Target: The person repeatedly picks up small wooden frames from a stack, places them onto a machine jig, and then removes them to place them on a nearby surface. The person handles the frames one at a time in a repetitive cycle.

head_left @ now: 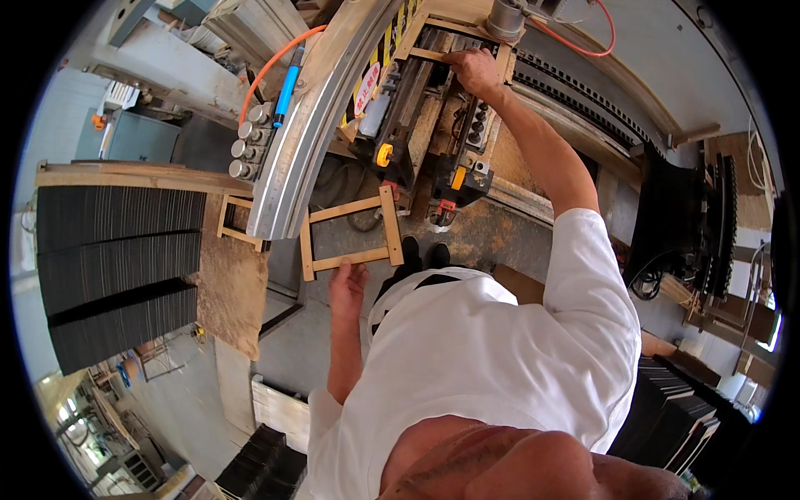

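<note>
Left hand pinches wooden frame by near rail, beside machine; one-edge grip could let frame tip, knock machine. Right hand at second frame; grip unclear.

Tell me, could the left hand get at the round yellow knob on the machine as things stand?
Probably not straight away: the left hand is holding a wooden frame, which in this view lies between it and the yellow knob. The knob itself looks uncovered, though depth is hard to judge.
</note>
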Demonstrator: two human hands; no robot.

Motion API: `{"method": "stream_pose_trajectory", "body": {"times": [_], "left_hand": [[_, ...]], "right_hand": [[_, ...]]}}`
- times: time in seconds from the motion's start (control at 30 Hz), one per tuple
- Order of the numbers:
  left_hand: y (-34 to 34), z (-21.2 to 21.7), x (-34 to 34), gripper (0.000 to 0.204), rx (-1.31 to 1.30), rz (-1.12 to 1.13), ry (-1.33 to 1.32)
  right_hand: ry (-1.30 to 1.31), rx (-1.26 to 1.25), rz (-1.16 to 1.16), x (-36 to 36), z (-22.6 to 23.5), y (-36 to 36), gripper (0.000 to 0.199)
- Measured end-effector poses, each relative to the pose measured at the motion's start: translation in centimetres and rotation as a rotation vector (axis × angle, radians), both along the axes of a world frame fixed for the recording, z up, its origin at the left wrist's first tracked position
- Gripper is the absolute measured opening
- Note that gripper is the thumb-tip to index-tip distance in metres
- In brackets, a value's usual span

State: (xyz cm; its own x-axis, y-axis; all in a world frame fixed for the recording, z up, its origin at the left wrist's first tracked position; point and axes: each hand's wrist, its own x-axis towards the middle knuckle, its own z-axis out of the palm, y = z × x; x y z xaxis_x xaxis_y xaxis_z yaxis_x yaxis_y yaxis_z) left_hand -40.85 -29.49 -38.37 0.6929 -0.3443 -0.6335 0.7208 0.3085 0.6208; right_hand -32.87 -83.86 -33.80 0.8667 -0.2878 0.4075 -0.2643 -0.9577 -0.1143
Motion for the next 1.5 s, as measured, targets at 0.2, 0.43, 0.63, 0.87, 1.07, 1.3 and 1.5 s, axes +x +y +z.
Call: {"method": "stream_pose_trajectory", "body": {"times": [0.2,0.43,0.63,0.87,1.07,1.3,1.5], "left_hand": [[1.0,-2.3,0.1,0.021,0.084,0.092,0.007],[4.1,-7.1,0.2,0.023,0.148,0.178,0.012],[8.0,-10.0,1.3,0.02,0.159,0.176,-0.046],[11.4,-8.2,2.6,0.014,0.183,0.269,-0.156],[15.9,-7.8,8.3,0.023,0.316,0.337,-0.244],[22.0,-9.3,20.2,0.028,0.442,0.451,-0.183],[25.9,-12.3,32.6,0.028,0.395,0.395,-0.123]], "right_hand": [[-0.003,-0.033,0.015,0.1,-0.2,-0.2,0.028],[-0.037,-0.006,0.071,-0.2,0.9,0.0,0.028],[0.072,-0.001,0.033,-0.1,1.7,0.4,0.027],[0.09,-0.033,0.003,-0.2,2.4,1.7,0.028],[0.215,-0.082,-0.177,0.4,1.2,-0.3,0.038],[-0.334,0.296,-0.108,-0.5,7.7,12.4,0.025],[-0.273,0.615,0.034,-6.4,4.6,30.1,0.017]]}}
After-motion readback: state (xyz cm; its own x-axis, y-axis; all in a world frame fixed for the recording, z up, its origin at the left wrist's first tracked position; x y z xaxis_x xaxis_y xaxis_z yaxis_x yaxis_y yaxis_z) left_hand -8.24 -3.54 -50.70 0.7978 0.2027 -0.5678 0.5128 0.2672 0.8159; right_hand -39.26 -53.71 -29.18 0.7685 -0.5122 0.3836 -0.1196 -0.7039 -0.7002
